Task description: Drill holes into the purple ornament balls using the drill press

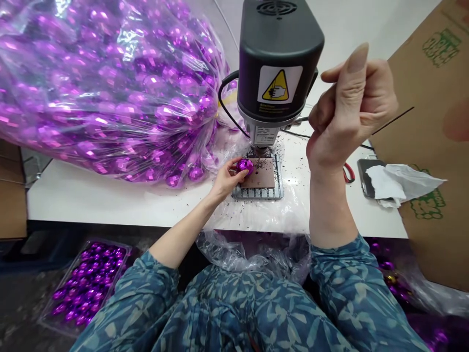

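Observation:
A small bench drill press [277,63] stands on the white table [110,200]. My left hand [227,178] pinches a shiny purple faceted ball [245,165] and holds it on the brown board [261,173] of the drill's metal base, just left of the bit. My right hand [348,112] is raised beside the drill head, fingers curled round the thin metal feed lever [394,120], thumb up. Dark drill swarf is scattered around the base.
A big clear plastic bag of purple balls [110,83] fills the table's left. A tray of purple balls [86,283] lies on the floor at lower left. A cardboard box [436,146], a white tissue [399,181] and a red-handled tool [348,172] sit at right.

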`<state>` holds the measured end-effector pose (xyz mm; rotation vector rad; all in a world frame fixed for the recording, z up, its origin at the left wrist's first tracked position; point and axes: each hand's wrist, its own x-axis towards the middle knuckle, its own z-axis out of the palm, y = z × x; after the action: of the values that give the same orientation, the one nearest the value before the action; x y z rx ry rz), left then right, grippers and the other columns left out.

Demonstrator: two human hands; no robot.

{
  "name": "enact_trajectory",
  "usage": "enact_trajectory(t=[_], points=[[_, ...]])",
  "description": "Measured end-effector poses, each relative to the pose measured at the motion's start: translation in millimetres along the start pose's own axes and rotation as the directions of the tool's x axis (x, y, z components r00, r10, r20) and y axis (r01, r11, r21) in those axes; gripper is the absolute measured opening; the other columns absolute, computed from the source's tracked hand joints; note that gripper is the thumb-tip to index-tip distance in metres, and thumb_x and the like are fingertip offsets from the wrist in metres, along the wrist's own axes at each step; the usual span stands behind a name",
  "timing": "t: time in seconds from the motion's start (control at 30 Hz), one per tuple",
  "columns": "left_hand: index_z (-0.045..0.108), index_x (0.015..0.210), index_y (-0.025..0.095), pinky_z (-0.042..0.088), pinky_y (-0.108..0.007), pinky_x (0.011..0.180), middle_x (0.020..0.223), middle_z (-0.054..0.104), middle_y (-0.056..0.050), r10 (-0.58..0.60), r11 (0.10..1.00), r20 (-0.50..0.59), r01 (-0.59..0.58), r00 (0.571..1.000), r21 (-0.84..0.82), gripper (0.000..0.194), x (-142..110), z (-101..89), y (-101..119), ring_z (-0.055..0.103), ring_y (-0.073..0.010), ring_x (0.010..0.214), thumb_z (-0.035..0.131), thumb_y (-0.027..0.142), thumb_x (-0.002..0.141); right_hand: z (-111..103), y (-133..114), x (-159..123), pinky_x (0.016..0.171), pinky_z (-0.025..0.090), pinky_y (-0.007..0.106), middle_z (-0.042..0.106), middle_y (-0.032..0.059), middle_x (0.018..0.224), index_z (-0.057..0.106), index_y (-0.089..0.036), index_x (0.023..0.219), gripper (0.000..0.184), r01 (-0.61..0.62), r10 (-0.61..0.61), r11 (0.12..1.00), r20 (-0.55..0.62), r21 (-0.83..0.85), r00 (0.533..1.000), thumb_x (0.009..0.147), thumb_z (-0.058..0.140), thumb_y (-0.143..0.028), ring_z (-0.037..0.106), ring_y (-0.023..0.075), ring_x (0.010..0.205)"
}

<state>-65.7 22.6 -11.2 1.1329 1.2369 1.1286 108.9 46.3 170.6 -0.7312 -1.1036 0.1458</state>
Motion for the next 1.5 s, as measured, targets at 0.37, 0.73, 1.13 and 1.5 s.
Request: enact_trajectory(t=[0.37, 0.73, 1.13, 1.5], points=[[0.073, 0.127, 0.015, 0.057, -0.028, 0.071, 0.094, 0.077, -0.006, 0.086, 0.986, 0.054, -0.093, 0.995, 0.136, 0.056, 5.8, 5.2, -4.5, 0.068, -0.0162, 0.077, 0.093, 0.034, 0.077, 18.1, 18.2, 32.6, 0.043, 0.024, 0.033, 0.021, -0.0090, 0.049, 0.050, -0.026, 0.067, 0.051, 0.051, -0.054, 0.990, 0.018, 0.129, 0.998, 0.079, 0.053, -0.076, 0.020, 0.0061, 0.039], [0.074, 0.123, 0.018, 0.062, -0.037, 0.090, 0.117, 0.074, -0.010, 0.373, 0.848, 0.078, -0.374, 0.924, 0.375, 0.051, 12.1, 27.1, -16.1, 0.073, -0.0239, 0.102, 0.094, 0.025, 0.077, 12.6, 11.7, 32.7, 0.044, 0.025, 0.033, 0.028, -0.0063, 0.050, 0.054, -0.026, 0.067, 0.051, -0.009, 0.003, 0.994, 0.057, 0.105, 0.998, 0.071, 0.057, -0.077, 0.023, 0.0068, 0.039], [0.071, 0.127, 0.020, 0.058, -0.043, 0.102, 0.121, 0.077, -0.011, 0.387, 0.856, 0.078, -0.389, 0.919, 0.341, 0.054, 16.9, 27.6, -30.6, 0.071, -0.0299, 0.117, 0.093, 0.032, 0.079, -2.4, -2.3, 1.6, 0.040, 0.018, 0.030, 0.035, -0.0077, 0.050, 0.057, -0.021, 0.071, 0.052, 0.014, -0.016, 0.986, 0.014, 0.163, 1.000, 0.084, 0.063, -0.070, 0.027, 0.0034, 0.037], [0.069, 0.125, 0.020, 0.058, -0.045, 0.104, 0.123, 0.077, -0.012, 0.382, 0.864, 0.095, -0.392, 0.919, 0.317, 0.050, 12.0, 27.4, -24.9, 0.072, -0.0301, 0.118, 0.092, 0.034, 0.082, -22.2, 8.3, -34.7, 0.044, 0.020, 0.023, 0.032, -0.0071, 0.053, 0.054, -0.021, 0.075, 0.053, 0.053, -0.050, 0.995, -0.045, 0.080, 0.998, 0.097, 0.058, -0.069, 0.028, 0.0013, 0.039]])
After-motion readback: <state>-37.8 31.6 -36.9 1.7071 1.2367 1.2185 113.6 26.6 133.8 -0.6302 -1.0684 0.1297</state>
